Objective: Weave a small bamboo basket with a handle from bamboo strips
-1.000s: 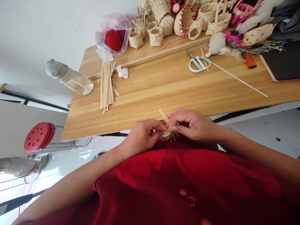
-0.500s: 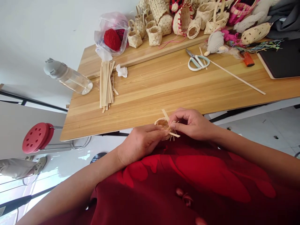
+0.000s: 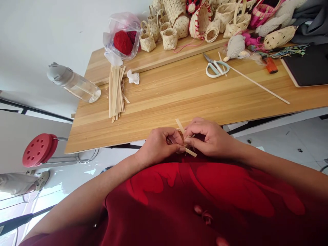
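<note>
Close to my lap, at the table's front edge, is a small woven basket (image 3: 189, 146) of pale strips, mostly hidden behind my fingers. My left hand (image 3: 159, 145) is closed over its left side, thumb and fingertips pinching at a flat wood strip (image 3: 191, 152) whose end sticks out to the lower right. From the other side my right hand (image 3: 208, 137) pinches at the strips, its thumb and index finger meeting beside the left fingertips. Another strip end (image 3: 179, 125) points up and away between the hands. Exactly which strip each hand grips is partly hidden.
On the wooden table (image 3: 159, 106) lie a bundle of flat strips (image 3: 116, 94), scissors (image 3: 216, 66) and a long thin strip (image 3: 260, 84). A water bottle (image 3: 77, 85) stands left. Finished baskets (image 3: 170, 38) and a bag with red yarn (image 3: 123, 42) line the back.
My left hand has shifted its hold: its fingers are now curled up and bent over the basket, covering the rim seen before. The right hand stays nearly in place.
</note>
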Available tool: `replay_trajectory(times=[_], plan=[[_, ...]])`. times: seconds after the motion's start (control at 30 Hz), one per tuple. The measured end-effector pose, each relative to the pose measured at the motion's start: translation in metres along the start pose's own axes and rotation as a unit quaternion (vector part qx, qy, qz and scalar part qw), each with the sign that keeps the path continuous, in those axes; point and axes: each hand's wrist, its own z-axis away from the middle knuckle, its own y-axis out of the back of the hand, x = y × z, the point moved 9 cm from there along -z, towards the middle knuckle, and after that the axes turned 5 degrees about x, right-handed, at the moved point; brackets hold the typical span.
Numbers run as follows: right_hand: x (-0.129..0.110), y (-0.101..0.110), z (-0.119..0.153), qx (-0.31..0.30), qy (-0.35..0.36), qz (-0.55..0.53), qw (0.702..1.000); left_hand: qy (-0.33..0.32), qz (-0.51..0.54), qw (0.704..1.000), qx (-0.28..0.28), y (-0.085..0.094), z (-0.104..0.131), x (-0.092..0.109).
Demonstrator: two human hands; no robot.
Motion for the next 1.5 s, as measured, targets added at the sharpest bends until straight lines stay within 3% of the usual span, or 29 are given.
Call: replay_trajectory(times=[0.13,0.23,0.53,0.67,0.8,0.97,1.13,1.3,1.5], plan=[[-0.011,-0.002,0.001,0.001,0.073,0.012,0.997,-0.027,-0.013,0.999,0.034,0.002,-0.001,0.001],[-0.01,-0.001,0.001,0.008,0.074,0.017,0.997,-0.046,-0.03,0.998,0.036,0.001,-0.001,0.004],[0.016,0.004,0.006,0.049,-0.091,-0.056,0.993,-0.036,-0.029,0.999,0.021,0.001,-0.001,0.004],[0.019,0.006,0.006,0.059,-0.112,-0.053,0.991,-0.08,-0.086,0.993,0.016,-0.002,0.0,0.011],[0.027,0.002,0.005,0.017,-0.123,-0.091,0.988,-0.093,-0.087,0.991,0.043,0.0,0.0,0.01],[0.031,0.001,0.004,-0.035,-0.067,-0.141,0.987,-0.146,-0.105,0.982,0.061,0.0,0.002,0.016],[0.024,0.002,0.004,-0.042,0.017,-0.093,0.995,-0.216,-0.153,0.964,0.036,-0.005,0.007,0.028],[0.006,-0.005,0.006,-0.054,0.109,-0.039,0.992,-0.213,-0.159,0.963,0.046,-0.003,0.006,0.027],[0.001,-0.004,0.011,-0.015,0.147,-0.07,0.987,-0.178,-0.121,0.976,0.043,-0.002,0.004,0.02]])
